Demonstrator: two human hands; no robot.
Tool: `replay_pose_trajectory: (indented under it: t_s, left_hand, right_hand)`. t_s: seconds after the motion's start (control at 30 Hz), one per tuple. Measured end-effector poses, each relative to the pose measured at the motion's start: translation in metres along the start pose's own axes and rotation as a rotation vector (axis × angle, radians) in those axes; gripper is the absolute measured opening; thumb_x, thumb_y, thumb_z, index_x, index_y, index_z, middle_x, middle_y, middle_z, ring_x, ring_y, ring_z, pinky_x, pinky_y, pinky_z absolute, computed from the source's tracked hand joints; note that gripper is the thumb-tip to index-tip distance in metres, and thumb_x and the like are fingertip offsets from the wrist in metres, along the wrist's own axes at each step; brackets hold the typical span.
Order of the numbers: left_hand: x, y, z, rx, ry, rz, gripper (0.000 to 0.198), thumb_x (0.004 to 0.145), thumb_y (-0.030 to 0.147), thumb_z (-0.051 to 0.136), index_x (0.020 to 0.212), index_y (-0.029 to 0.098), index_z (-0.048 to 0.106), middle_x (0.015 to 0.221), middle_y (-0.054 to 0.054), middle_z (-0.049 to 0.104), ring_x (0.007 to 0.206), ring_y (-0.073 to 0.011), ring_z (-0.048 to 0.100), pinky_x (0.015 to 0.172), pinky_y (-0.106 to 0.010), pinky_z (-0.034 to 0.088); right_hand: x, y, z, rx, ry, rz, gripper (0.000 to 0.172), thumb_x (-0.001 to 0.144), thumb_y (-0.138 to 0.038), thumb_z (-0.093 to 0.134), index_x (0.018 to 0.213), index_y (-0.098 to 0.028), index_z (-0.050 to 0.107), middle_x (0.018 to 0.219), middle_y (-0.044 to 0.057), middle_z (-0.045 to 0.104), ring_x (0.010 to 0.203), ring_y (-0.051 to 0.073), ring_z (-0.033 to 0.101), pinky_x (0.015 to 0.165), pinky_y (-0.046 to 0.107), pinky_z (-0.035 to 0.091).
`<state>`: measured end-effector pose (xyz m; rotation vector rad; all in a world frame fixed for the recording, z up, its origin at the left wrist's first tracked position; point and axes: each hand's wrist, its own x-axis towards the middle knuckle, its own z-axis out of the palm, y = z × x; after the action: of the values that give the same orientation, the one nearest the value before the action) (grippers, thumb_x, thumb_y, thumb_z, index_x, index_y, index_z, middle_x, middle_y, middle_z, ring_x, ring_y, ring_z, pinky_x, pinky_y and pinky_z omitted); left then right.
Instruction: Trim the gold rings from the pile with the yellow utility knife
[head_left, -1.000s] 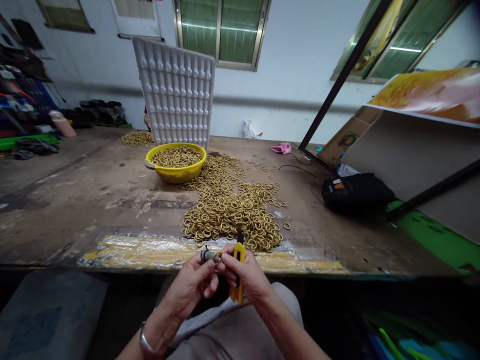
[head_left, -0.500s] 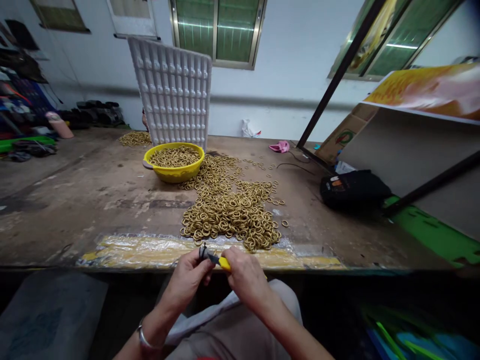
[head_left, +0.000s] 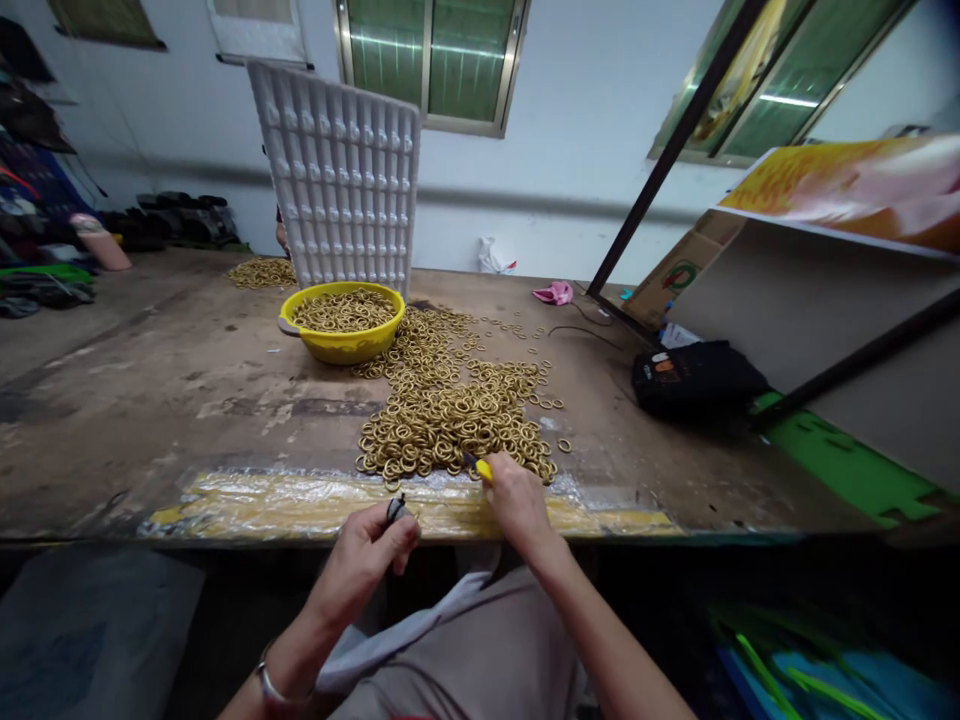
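"Yellow plastic at the far left of the work: why is that basin (head_left: 346,348) there?"

"Probably to keep its rings (head_left: 345,311) contained. A pale ridged panel (head_left: 341,180) stands upright behind it."

"And the left hand (head_left: 367,545)?"

"Thumb and forefinger meet at a grey wrap (head_left: 401,511) with a black band. Worn or pinched, I can't tell, nor whether a ring sits between them."

"Next?"

"Loose brass-coloured heap (head_left: 457,425) on the table, likely kept near for easy reach. Then the right hand (head_left: 517,500), clenched around a yellow cutter (head_left: 484,470), blade at the heap's near edge. Pointing forward, it seems safely turned from the other hand."

"What's underneath?"

"Stained brown table (head_left: 150,400), its front edge covered by shiny yellow tape (head_left: 262,505), perhaps against wear."

"And the room?"

"Green-paned window (head_left: 427,60), white wall (head_left: 600,120), pink cloth (head_left: 553,293), black bag (head_left: 697,375)."
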<state>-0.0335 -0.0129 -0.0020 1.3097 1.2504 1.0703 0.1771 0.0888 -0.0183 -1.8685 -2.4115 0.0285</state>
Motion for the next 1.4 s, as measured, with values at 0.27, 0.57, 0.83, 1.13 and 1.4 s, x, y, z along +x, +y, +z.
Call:
replay_pose_trajectory:
  t_s: [0.27, 0.57, 0.83, 1.13, 1.4]
  left_hand:
    - [0.009, -0.019, 0.005, -0.572, 0.070, -0.168, 0.027, 0.079, 0.037, 0.069, 0.088, 0.017, 0.054, 0.068, 0.000, 0.061, 0.049, -0.0094, 0.051, 0.048, -0.022, 0.040]
    - [0.019, -0.029, 0.014, -0.769, 0.005, -0.396, 0.037, 0.074, 0.046, 0.071, 0.074, 0.012, 0.058, 0.068, -0.004, 0.062, 0.046, -0.0071, 0.050, 0.036, -0.015, 0.030]
    - [0.028, -0.015, 0.025, -0.725, -0.013, -0.294, 0.038, 0.071, 0.039, 0.077, 0.093, 0.014, 0.058, 0.080, -0.005, 0.067, 0.040, -0.0006, 0.039, 0.034, -0.012, 0.018]
    - [0.025, -0.005, 0.022, -0.734, -0.113, -0.218, 0.034, 0.075, 0.040, 0.074, 0.092, 0.011, 0.065, 0.080, -0.003, 0.062, 0.039, 0.0015, 0.035, 0.035, -0.014, 0.017]
    - [0.020, 0.000, 0.023, -0.505, 0.035, -0.213, 0.039, 0.069, 0.046, 0.076, 0.079, 0.013, 0.060, 0.062, 0.002, 0.057, 0.041, -0.0031, 0.040, 0.034, -0.013, 0.021]
  right_hand:
    - [0.020, -0.010, 0.011, -0.085, -0.099, -0.058, 0.029, 0.089, -0.004, 0.038, 0.094, -0.011, 0.066, 0.092, 0.014, 0.067, 0.084, 0.022, 0.067, 0.068, 0.028, 0.043]
    - [0.020, -0.006, 0.005, 0.025, 0.012, -0.061, 0.018, 0.086, -0.011, 0.046, 0.090, -0.013, 0.064, 0.090, 0.010, 0.066, 0.075, 0.017, 0.062, 0.066, 0.025, 0.040]
    - [-0.019, -0.035, -0.009, 1.487, -0.227, 0.094, 0.028, 0.082, -0.045, 0.056, 0.077, -0.018, 0.052, 0.052, -0.008, 0.038, 0.040, 0.006, 0.029, 0.039, 0.018, 0.025]
    - [-0.030, -0.046, -0.012, 1.480, -0.241, -0.008, 0.031, 0.085, -0.046, 0.054, 0.076, -0.017, 0.055, 0.055, -0.006, 0.043, 0.043, 0.006, 0.032, 0.042, 0.019, 0.026]
    - [-0.042, -0.037, -0.027, 0.522, 0.031, -0.264, 0.023, 0.078, -0.004, 0.050, 0.090, -0.020, 0.061, 0.088, 0.003, 0.064, 0.082, 0.016, 0.056, 0.071, 0.024, 0.035]
